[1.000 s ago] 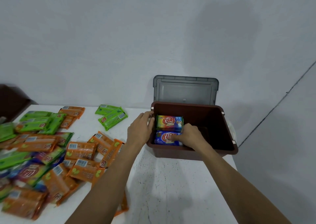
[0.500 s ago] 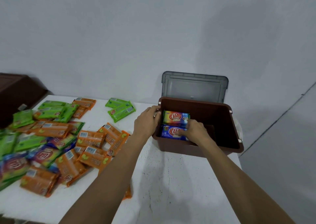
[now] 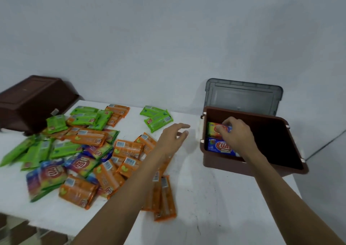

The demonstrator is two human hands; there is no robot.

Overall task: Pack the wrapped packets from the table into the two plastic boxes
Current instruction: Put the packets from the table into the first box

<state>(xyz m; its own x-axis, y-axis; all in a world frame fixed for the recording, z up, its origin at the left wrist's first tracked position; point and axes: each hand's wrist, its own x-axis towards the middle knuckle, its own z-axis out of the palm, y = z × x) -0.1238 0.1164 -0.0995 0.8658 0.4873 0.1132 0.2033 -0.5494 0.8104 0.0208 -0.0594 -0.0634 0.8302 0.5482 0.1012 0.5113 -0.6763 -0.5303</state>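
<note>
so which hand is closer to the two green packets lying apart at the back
Left. The left hand hovers open just right of the green packets; the right hand is farther off, inside the brown box, fingers curled on a rainbow packet.

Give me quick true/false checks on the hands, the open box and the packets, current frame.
1. The right hand is inside the open brown box, fingers curled on the multicoloured packet. True.
2. The left hand grips the box rim. False: it hovers open over the table, apart from the box.
3. The grey lid is shut. False: it stands open behind the box.
4. A blue packet lies in the box beside the multicoloured one. True.
5. No packets are on the table. False: many orange packets and green packets lie there.
</note>
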